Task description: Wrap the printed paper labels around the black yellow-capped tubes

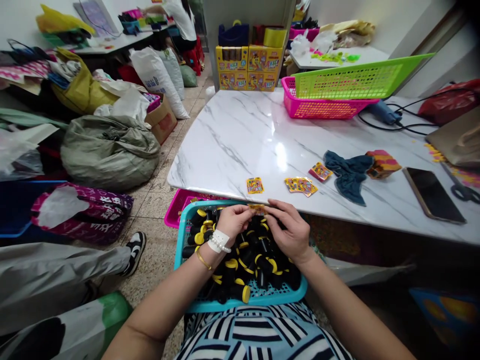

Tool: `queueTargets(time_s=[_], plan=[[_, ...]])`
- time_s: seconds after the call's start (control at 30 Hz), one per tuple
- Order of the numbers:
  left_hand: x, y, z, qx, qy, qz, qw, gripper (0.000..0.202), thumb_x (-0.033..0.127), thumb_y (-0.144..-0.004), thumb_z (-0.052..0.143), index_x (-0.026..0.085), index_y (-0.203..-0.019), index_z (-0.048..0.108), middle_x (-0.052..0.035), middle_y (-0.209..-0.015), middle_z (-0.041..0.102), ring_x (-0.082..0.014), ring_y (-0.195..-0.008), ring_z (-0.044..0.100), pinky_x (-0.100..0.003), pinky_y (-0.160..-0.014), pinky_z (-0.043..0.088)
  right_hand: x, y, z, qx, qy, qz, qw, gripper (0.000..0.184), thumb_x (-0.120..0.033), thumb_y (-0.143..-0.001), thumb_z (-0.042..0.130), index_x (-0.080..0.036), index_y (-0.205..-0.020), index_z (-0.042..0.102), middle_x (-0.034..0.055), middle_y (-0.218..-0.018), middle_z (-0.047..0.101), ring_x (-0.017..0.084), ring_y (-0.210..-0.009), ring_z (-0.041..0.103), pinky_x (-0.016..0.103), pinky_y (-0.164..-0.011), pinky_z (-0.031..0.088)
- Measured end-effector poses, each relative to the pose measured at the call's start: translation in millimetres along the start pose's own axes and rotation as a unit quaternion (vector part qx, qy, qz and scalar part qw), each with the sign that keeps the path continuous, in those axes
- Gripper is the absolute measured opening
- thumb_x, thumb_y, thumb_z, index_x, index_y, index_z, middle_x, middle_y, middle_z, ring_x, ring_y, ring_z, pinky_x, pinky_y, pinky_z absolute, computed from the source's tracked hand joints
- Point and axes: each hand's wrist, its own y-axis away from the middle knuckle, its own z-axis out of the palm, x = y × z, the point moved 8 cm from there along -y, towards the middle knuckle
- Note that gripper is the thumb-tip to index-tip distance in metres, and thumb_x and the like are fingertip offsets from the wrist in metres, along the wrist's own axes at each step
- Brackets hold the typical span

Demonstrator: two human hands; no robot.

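Observation:
Between my two hands, over the near table edge, is a small yellow printed sticker or card (pixel 257 208). My left hand (pixel 236 222) pinches its left end, and the fingers of my right hand (pixel 290 227) close on its right end. Below them a turquoise basket (pixel 179 250) rests at my lap, filled with black cylinders (pixel 263 245) with yellow caps. Just beyond my hands a small stack of similar cards (pixel 255 185) lies on the white marbled table (pixel 225 145). Right of it are a fanned group of cards (pixel 301 186) and another stack (pixel 320 172).
A dark blue cloth (pixel 348 175), a phone (pixel 435 195) and scissors (pixel 465 192) lie on the right. Pink (pixel 322 109) and green baskets (pixel 348 80) stand behind, near printed boxes (pixel 247 67). Bags and sacks (pixel 108 150) crowd the floor at left; another person (pixel 180 22) sits far back.

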Motion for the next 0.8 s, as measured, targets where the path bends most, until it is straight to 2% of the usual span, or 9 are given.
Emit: queueTargets(time_s=[0.1, 0.17, 0.23, 0.3, 0.4, 0.5, 0.63, 0.73, 0.8], plan=[[4, 22, -11.0, 0.018, -0.031, 0.031, 0.999, 0.030, 0.041, -0.069, 0.079, 0.012, -0.073, 0.071, 0.0033, -0.053, 0.053, -0.0049, -0.045, 0.038, -0.018, -0.042, 0.025, 10, 15, -12, 0.040, -0.086, 0.162, 0.982, 0.022, -0.027, -0.091, 0.062, -0.022, -0.111, 0.071, 0.0104, -0.110, 0.074, 0.024, -0.102, 0.070, 0.043, -0.093, 0.057], [5, 36, -17.0, 0.021, -0.057, 0.046, 0.997, 0.026, 0.038, -0.071, 0.077, 0.013, -0.075, 0.072, 0.0031, -0.056, 0.054, -0.0053, -0.047, 0.037, -0.019, -0.044, 0.027, 18, 28, -1, -0.006, -0.172, 0.274, 0.946, 0.024, -0.034, -0.092, 0.062, -0.021, -0.110, 0.070, 0.0086, -0.099, 0.076, 0.021, -0.085, 0.072, 0.037, -0.079, 0.061], [1, 47, -18.8, 0.003, -0.078, 0.049, 0.996, 0.022, 0.035, -0.073, 0.076, 0.013, -0.072, 0.072, 0.0023, -0.059, 0.055, -0.0057, -0.049, 0.038, -0.020, -0.046, 0.030, 19, 40, 18, -0.078, -0.240, 0.340, 0.906, 0.025, -0.038, -0.089, 0.064, -0.020, -0.104, 0.071, 0.0064, -0.089, 0.077, 0.018, -0.072, 0.071, 0.032, -0.067, 0.060], [-5, 54, -18.2, -0.023, -0.095, 0.054, 0.994, 0.020, 0.033, -0.074, 0.075, 0.013, -0.069, 0.073, 0.0003, -0.064, 0.058, -0.0071, -0.052, 0.043, -0.021, -0.050, 0.035, 15, 47, 31, -0.129, -0.265, 0.351, 0.889, 0.022, -0.038, -0.086, 0.067, -0.019, -0.095, 0.074, 0.0052, -0.086, 0.077, 0.017, -0.070, 0.070, 0.029, -0.065, 0.058], [-11, 64, -19.6, -0.035, -0.113, 0.075, 0.990, 0.018, 0.031, -0.077, 0.073, 0.014, -0.071, 0.075, -0.0035, -0.073, 0.063, -0.0118, -0.065, 0.054, -0.023, -0.061, 0.044, 7, 52, 41, -0.173, -0.237, 0.321, 0.900, 0.015, -0.032, -0.084, 0.068, -0.020, -0.088, 0.075, 0.0041, -0.083, 0.076, 0.017, -0.073, 0.069, 0.028, -0.067, 0.055], [-5, 79, -28.0, 0.001, -0.138, 0.116, 0.984, 0.013, 0.029, -0.077, 0.074, 0.016, -0.076, 0.078, -0.0063, -0.080, 0.065, -0.0157, -0.074, 0.059, -0.026, -0.068, 0.048, -4, 57, 46, -0.214, -0.180, 0.279, 0.919, 0.007, -0.025, -0.080, 0.069, -0.020, -0.079, 0.073, 0.0011, -0.071, 0.072, 0.015, -0.064, 0.064, 0.025, -0.059, 0.050], [8, 107, -41.4, 0.058, -0.168, 0.162, 0.971, 0.009, 0.026, -0.077, 0.075, 0.019, -0.072, 0.078, -0.0072, -0.079, 0.066, -0.0166, -0.072, 0.061, -0.027, -0.065, 0.048, -15, 61, 51, -0.239, -0.168, 0.262, 0.920, 0.007, -0.023, -0.079, 0.068, -0.020, -0.073, 0.071, -0.0007, -0.064, 0.068, 0.013, -0.058, 0.060, 0.023, -0.056, 0.045], [1, 119, -46.7, 0.056, -0.139, 0.137, 0.979, 0.009, 0.027, -0.077, 0.075, 0.020, -0.073, 0.078, -0.0088, -0.081, 0.072, -0.0177, -0.069, 0.062, -0.028, -0.063, 0.050, -16, 64, 58, -0.235, -0.191, 0.293, 0.907, 0.007, -0.019, -0.079, 0.065, -0.019, -0.073, 0.069, -0.0007, -0.064, 0.067, 0.013, -0.057, 0.060, 0.023, -0.055, 0.046], [-11, 121, -51.5, 0.058, -0.101, 0.099, 0.988, 0.011, 0.029, -0.075, 0.077, 0.020, -0.080, 0.079, -0.0090, -0.085, 0.073, -0.0154, -0.062, 0.059, -0.027, -0.056, 0.048, -18, 63, 64, -0.236, -0.205, 0.307, 0.899, 0.006, -0.019, -0.079, 0.065, -0.019, -0.073, 0.068, -0.0009, -0.063, 0.067, 0.013, -0.057, 0.059, 0.023, -0.054, 0.045]])
